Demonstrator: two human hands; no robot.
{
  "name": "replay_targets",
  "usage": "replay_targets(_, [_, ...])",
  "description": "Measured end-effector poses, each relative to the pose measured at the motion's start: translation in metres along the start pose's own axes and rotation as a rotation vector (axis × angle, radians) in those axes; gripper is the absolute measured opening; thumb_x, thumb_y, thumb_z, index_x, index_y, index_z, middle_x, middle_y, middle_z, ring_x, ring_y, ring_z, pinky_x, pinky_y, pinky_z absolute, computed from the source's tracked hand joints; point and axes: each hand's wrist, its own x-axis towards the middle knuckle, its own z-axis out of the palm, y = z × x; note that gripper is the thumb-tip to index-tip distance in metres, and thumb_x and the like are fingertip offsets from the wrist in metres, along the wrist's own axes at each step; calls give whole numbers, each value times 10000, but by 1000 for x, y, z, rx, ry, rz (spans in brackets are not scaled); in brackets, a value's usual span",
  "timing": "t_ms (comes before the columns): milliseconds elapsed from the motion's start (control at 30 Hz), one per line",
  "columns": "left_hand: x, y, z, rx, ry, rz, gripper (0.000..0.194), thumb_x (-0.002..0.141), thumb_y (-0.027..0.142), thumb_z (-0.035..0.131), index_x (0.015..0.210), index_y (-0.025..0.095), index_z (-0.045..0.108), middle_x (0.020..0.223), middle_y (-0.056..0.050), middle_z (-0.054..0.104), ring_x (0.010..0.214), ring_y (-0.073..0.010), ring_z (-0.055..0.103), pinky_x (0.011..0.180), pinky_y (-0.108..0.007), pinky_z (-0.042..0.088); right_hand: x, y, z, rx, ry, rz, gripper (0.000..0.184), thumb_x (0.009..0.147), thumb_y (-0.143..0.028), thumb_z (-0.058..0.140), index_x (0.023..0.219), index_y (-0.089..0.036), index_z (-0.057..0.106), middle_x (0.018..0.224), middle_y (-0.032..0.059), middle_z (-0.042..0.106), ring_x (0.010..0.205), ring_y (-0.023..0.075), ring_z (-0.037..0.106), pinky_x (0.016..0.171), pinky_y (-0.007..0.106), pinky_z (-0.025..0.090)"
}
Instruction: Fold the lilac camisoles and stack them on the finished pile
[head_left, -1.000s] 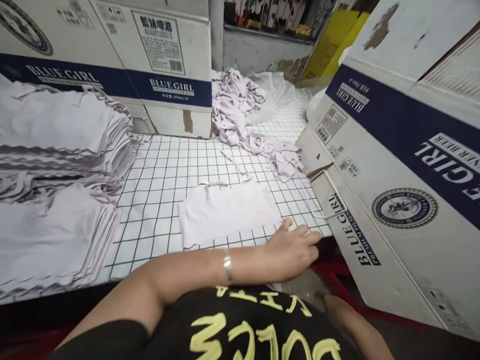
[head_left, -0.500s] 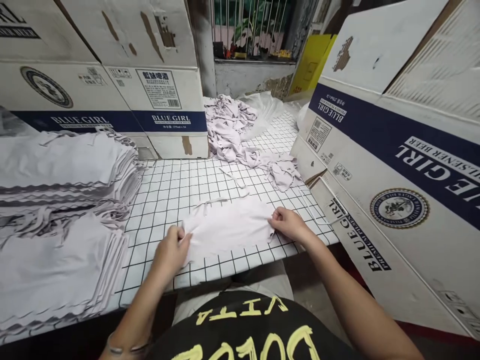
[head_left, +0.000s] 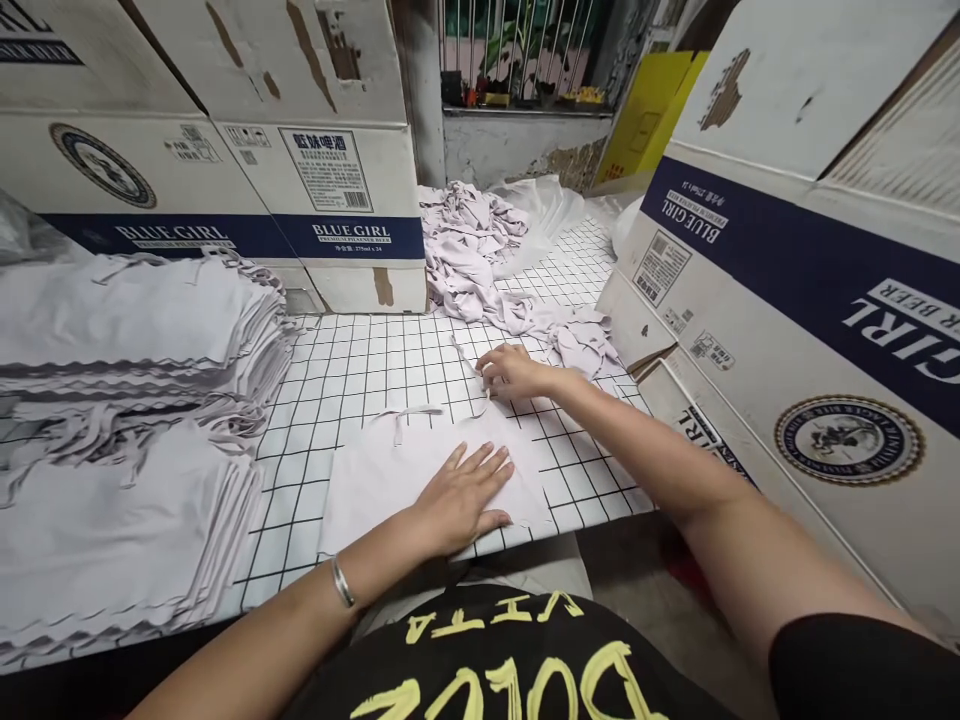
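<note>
Pale cloth piece (head_left: pixel 367 480) lies spread on the checked table (head_left: pixel 360 365), close to the near edge, between the stacks and the carton on the right (head_left: pixel 697 270). Left hand (head_left: pixel 465 500) flat on it, palm down, fingers spread, gripping nothing. Right hand (head_left: pixel 514 375) just beyond the far edge, fingers curled in at the long strap (head_left: pixel 461 350); cannot tell whether they pinch it or only touch.

Progress, judged from the lie of things: body of the piece mostly flat; short strap (head_left: pixel 409 411) rests along the far edge, one end turned down over the cloth. Long strap runs out past that edge, so seemingly not yet laid in. Rear stack (head_left: pixel 142 315) and front stack (head_left: pixel 112 540) look dealt with, similar pieces layered flat. Crumpled heap (head_left: pixel 472 235) at the back appears to be what remains; count not possible.

Hard to make out: cloth under the left palm, hidden; right fingertips, partly masked by the hand itself. Both stacks cut off at the frame's left side. Far end of the heap merges with clear plastic (head_left: pixel 544 215). Carton interiors out of sight.
</note>
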Motion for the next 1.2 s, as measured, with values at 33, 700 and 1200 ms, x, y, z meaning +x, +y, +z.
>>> replay_targets(33, [0, -2, 3, -9, -17, -1, 673, 947, 575, 358, 1508, 211, 277, 1586, -90, 188, 1472, -292, 136, 1177, -524, 61, 5, 0, -9, 115, -97, 43, 107, 791, -248, 630, 775, -157, 683, 1047, 94, 668, 1044, 268, 498, 935, 434, 326])
replay_targets(700, [-1, -2, -11, -146, -65, -47, 707, 895, 614, 428, 1471, 209, 362, 1576, -126, 196, 1473, -317, 113, 1159, -564, 19, -66, -18, -132, 117, -551, 446, 328, 602, -437, 833, 627, -161, 658, 490, -31, 558, 488, 100, 512, 579, 279, 415])
replay_targets(1200, [33, 19, -30, -2240, 245, -596, 234, 944, 270, 475, 982, 106, 638, 1010, -133, 703, 894, -201, 682, 807, -351, 551, -156, -103, 36, 603, 242, 433, 339, 806, -513, 644, 818, -177, 693, 869, 68, 696, 792, 189, 601, 707, 302, 468])
